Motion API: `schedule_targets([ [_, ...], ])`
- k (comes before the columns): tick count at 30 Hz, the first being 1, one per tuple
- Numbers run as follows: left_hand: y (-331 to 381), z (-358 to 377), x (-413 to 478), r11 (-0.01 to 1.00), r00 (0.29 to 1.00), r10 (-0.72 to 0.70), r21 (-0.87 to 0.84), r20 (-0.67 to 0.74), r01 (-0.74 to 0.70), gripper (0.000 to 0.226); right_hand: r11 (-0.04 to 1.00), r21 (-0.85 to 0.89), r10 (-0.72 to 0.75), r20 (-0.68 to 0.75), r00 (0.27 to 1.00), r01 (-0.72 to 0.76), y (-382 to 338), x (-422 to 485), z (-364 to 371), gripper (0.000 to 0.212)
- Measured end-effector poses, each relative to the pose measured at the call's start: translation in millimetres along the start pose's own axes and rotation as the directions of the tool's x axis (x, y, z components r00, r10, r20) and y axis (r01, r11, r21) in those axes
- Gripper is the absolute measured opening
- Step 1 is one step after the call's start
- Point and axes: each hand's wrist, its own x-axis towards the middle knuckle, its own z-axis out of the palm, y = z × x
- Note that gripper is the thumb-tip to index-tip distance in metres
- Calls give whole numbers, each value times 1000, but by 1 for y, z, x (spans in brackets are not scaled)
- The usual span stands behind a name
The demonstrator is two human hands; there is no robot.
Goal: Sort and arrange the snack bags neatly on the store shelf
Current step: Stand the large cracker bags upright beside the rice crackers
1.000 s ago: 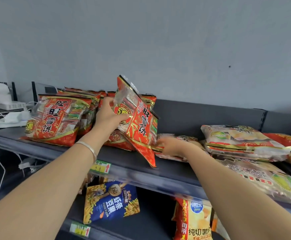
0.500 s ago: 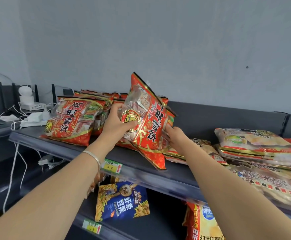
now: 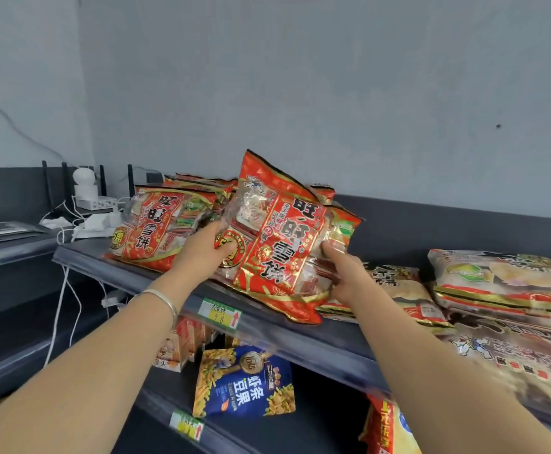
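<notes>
Against a grey-blue wall (image 3: 300, 93) stands a dark grey store shelf (image 3: 316, 342) — a stack of red bags (image 3: 159, 231) at its left, pale bags (image 3: 503, 283) lying flat at its right. Between them the red rice-cracker bag (image 3: 284, 244) stands near upright: long axis vertical, top leaning left, printed face toward the camera, lower edge at the shelf's front. The left hand (image 3: 202, 253) grips its left edge, thumb on the face; the right hand (image 3: 343, 270) curls round its right edge.
</notes>
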Motion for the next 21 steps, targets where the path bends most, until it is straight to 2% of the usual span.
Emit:
schedule_targets([
  [3, -17, 12, 4, 979, 979, -204, -18, -21, 204, 50, 993, -82, -81, 14, 997, 82, 5, -1, 17, 48],
  [6, -32, 23, 12, 945, 952, -304, -137, -43, 296, 45, 974, -148, -175, -11, 984, 171, 7, 0, 30, 40],
  [8, -38, 24, 27, 940, 951, -301, -186, -67, 284, 46, 960, -154, -248, -62, 967, 236, 4, 1, 42, 33],
  [10, -41, 20, 49, 953, 956, -263, -188, -128, 237, 60, 934, -197, -330, -152, 931, 299, 1, 9, 58, 34],
  [13, -49, 24, 80, 985, 979, -172, -32, -111, 169, 86, 878, -339, -429, -239, 871, 339, 3, 24, 83, 41],
  [15, -62, 33, 94, 975, 975, -222, -25, -33, 221, 82, 854, -410, -442, -252, 861, 319, 14, 34, 100, 47],
  [17, -78, 44, 100, 957, 957, -289, 8, -40, 289, 72, 834, -472, -453, -290, 843, 285, 30, 43, 113, 60],
  [19, -92, 50, 109, 959, 959, -281, 31, -25, 282, 66, 822, -524, -448, -351, 822, 224, 42, 48, 125, 71],
  [21, -102, 53, 117, 971, 971, -240, 9, 17, 240, 64, 823, -541, -436, -406, 803, 173, 48, 48, 134, 72],
])
